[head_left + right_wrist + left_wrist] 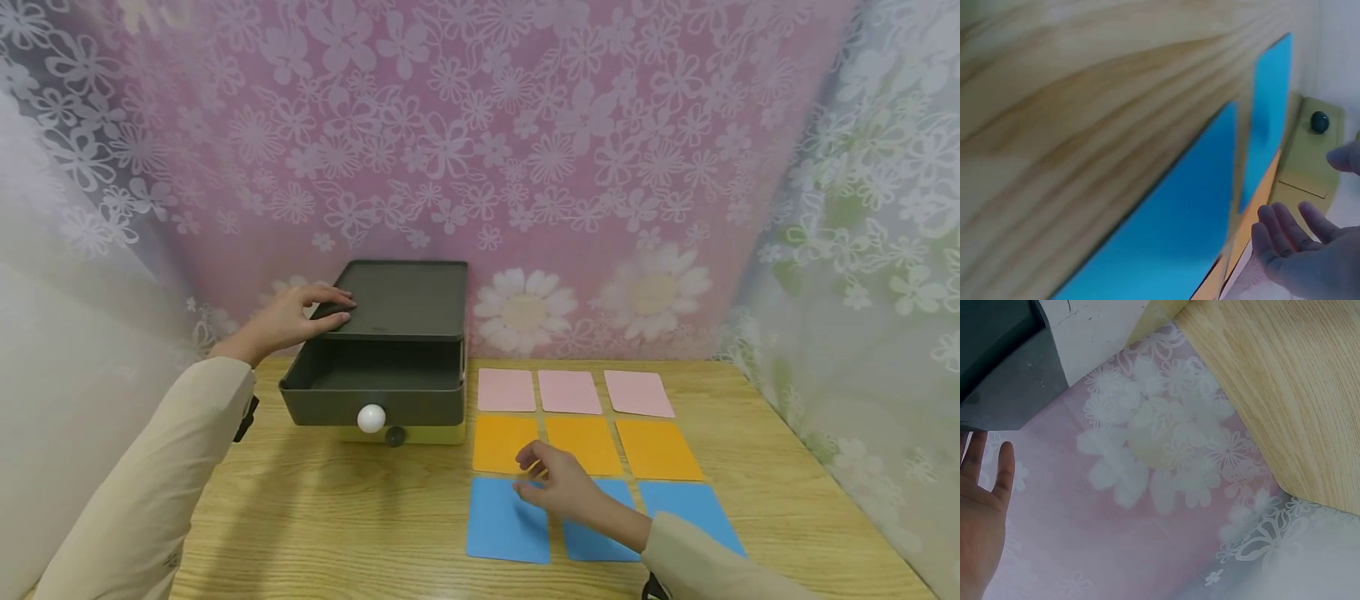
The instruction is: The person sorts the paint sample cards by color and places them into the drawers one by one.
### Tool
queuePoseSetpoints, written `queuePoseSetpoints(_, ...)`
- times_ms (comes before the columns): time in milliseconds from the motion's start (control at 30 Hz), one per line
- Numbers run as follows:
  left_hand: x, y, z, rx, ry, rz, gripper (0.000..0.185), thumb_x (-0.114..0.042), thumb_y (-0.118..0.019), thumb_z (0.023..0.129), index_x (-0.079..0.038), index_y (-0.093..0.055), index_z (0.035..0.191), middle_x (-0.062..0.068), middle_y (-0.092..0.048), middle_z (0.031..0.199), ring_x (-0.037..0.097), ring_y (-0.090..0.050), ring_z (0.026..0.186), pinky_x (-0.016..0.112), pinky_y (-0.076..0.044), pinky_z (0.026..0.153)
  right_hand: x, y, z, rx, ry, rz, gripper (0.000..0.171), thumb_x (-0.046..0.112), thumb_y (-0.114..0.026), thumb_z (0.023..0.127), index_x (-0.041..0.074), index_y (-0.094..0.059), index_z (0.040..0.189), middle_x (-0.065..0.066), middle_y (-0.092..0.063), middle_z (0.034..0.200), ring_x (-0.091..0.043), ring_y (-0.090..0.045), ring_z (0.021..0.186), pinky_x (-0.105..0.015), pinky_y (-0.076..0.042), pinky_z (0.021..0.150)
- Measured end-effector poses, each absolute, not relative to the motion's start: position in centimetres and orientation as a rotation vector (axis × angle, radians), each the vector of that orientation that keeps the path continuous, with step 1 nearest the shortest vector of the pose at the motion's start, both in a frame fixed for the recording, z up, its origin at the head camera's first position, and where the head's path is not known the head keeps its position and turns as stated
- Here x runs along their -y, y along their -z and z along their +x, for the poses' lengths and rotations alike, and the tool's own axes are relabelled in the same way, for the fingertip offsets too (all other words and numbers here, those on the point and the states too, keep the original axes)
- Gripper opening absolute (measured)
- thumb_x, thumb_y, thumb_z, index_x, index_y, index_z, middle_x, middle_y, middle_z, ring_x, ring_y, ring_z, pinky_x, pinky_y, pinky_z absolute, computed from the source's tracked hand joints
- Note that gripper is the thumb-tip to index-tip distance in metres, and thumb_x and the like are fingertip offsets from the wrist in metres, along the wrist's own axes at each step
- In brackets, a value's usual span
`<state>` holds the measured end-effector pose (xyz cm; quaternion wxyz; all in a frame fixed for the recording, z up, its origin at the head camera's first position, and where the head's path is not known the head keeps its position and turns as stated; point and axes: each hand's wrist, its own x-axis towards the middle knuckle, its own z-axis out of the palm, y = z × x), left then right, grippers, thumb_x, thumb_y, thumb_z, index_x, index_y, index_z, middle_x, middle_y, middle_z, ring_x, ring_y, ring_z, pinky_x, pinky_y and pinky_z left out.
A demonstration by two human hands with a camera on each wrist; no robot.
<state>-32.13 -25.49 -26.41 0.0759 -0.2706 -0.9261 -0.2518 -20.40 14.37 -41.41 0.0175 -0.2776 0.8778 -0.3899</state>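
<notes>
A dark grey drawer box [408, 300] stands against the backdrop, its upper drawer [420, 407] pulled out and showing a bare interior. That drawer has a white round knob [371, 418]; below it, a yellow-green lower drawer [438, 434] with a dark knob [1319, 122] is closed. My left hand [292, 317] rests on the left edge of the box top, its extended fingers [1005, 472] at the dark edge in the left wrist view. Loosely curled and holding nothing, my right hand [566, 490] hovers above the blue card [506, 521] and orange card [498, 442] nearest the box.
Square cards lie in rows of three right of the box: pink cards [570, 392] at the back, orange in the middle, blue in front. All lie on a wood-grain table [360, 533]. A pink floral backdrop [480, 167] hangs behind, with pale floral sheeting [877, 317] at the right.
</notes>
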Motion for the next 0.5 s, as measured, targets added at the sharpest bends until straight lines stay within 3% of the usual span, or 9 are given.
queuePoseSetpoints(233,25.49,26.4,-32.05,2.793,0.767,-0.794,0.035,-0.031,-0.056,0.091,-0.009,-0.06,0.119,0.015,-0.048,0.134,0.035,-0.038,0.126,0.062,-0.027,0.1,-15.1,42.2,-20.07,-2.824,0.91,-0.791,0.048,0.031,-0.076,0.073,0.005,-0.055,0.107,-0.003,-0.058,0.101,-0.02,-0.054,0.094,-0.037,-0.048,0.079)
queuePoseSetpoints(500,25.33,26.14,-31.76,2.788,0.782,-0.788,0.032,-0.026,-0.056,0.091,-0.009,-0.061,0.118,0.016,-0.049,0.133,0.035,-0.039,0.126,0.062,-0.027,0.1,-14.93,42.36,-19.85,-2.869,0.716,-0.838,0.063,0.042,-0.081,0.061,0.008,-0.054,0.106,-0.003,-0.052,0.1,-0.019,-0.044,0.092,-0.039,-0.042,0.077)
